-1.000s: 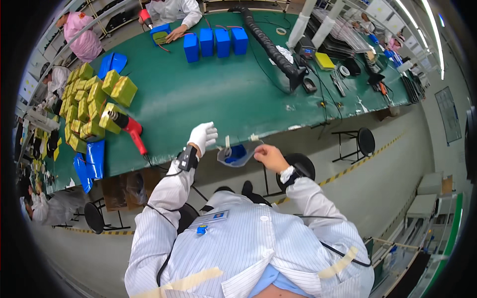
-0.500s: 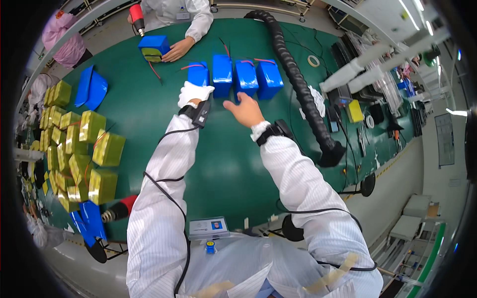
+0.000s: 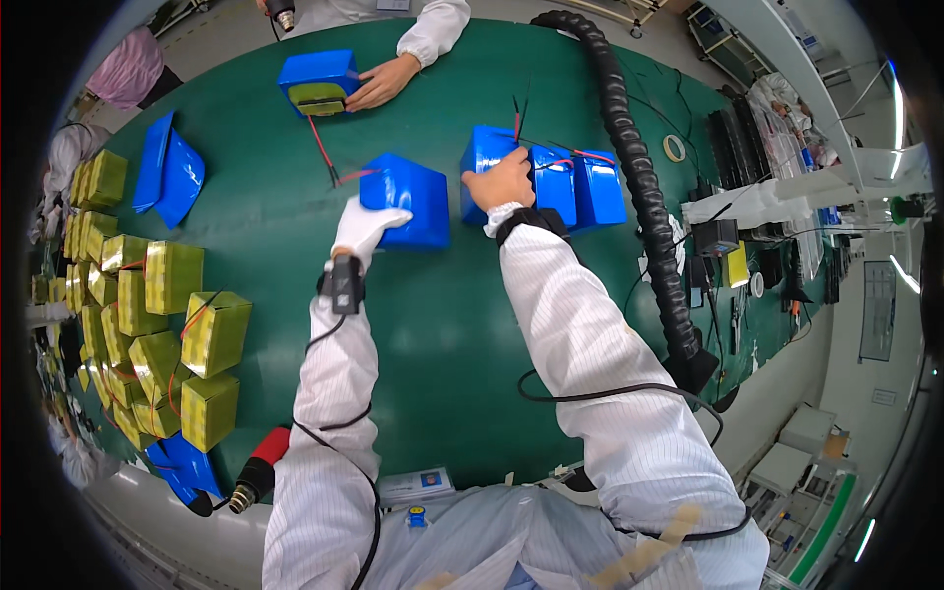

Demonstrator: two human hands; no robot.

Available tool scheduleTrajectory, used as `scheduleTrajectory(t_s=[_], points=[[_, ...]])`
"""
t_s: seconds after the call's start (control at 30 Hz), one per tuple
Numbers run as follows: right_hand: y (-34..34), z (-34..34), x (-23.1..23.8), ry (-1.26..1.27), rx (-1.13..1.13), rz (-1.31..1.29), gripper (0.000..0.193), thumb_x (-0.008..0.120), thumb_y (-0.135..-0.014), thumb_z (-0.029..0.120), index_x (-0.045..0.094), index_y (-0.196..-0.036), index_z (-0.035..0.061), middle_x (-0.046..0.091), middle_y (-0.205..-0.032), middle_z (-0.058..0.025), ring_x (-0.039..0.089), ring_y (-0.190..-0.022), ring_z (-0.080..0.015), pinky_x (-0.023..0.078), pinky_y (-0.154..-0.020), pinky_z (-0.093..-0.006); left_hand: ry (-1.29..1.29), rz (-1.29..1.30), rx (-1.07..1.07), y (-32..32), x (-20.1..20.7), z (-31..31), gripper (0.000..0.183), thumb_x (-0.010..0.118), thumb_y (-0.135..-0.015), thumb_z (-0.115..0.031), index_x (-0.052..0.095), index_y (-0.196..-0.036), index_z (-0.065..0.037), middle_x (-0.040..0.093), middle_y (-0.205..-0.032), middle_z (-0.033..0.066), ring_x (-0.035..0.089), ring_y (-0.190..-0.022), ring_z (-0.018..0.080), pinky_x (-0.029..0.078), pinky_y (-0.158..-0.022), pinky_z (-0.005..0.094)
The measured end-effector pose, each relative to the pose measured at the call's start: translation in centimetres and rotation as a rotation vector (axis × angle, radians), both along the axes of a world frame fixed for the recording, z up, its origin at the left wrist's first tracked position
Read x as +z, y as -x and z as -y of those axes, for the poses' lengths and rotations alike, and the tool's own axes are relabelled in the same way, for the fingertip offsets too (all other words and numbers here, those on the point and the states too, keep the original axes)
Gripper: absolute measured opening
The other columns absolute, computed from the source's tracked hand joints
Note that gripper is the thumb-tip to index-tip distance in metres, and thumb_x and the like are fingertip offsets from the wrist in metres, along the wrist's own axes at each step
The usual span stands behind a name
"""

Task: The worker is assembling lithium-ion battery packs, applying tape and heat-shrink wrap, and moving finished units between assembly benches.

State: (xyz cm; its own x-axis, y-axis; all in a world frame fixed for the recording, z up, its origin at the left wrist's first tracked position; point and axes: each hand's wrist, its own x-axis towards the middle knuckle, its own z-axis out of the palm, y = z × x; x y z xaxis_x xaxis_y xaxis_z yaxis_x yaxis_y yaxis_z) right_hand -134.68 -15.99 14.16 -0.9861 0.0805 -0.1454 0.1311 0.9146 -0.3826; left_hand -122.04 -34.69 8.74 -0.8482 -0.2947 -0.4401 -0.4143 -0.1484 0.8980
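My left hand, in a white glove, grips a blue-wrapped battery pack by its near left side, thumb laid across the front. A red wire sticks out of its top. Bare, my right hand wraps round a second blue battery pack, thumb on the left and fingers toward the right. Red and black wires rise behind those fingers. Close on its right stand two more blue packs, a middle one and an end one. A gap of green table separates the left-hand pack from this row.
Several yellow packs are stacked at left, blue wrap sheets beyond. A heat gun lies by my left forearm. Across the green table, a co-worker's hand holds a blue-sleeved pack. A black ribbed hose runs along the right.
The leftmost blue pack has come away from the row, now in my left hand. My right hand has closed on the second pack. The head view has shifted too.
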Motion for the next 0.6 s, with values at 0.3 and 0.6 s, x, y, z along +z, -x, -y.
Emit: scheduleTrajectory(t_s=[0.3, 0.6], points=[[-13.7, -9.3, 5.6, 0.209, 0.401, -0.018, 0.09, 0.075, -0.066, 0.028, 0.034, -0.143, 0.0054, 0.056, -0.128, -0.0211, 0.06, -0.109, -0.0433, 0.05, -0.089, -0.0528, -0.646, -0.349, 0.295, -18.6, -2.5, -6.1, 0.075, 0.068, -0.08, -0.019, 0.036, -0.146, -0.002, 0.054, -0.136, 0.015, 0.056, -0.123, 0.0329, 0.047, -0.103, 0.0508], [-40.6, -36.0, 9.4, 0.632, 0.122, 0.202, 0.098, 0.085, -0.065, 0.014, 0.029, -0.143, -0.0069, 0.053, -0.132, -0.0217, 0.055, -0.118, -0.0292, 0.045, -0.102, -0.0425, -1.034, -0.337, -0.053, -32.5, 5.4, -17.0, 0.086, 0.076, -0.072, -0.011, 0.034, -0.147, -0.001, 0.053, -0.139, 0.016, 0.054, -0.126, 0.0302, 0.044, -0.107, 0.0464]])
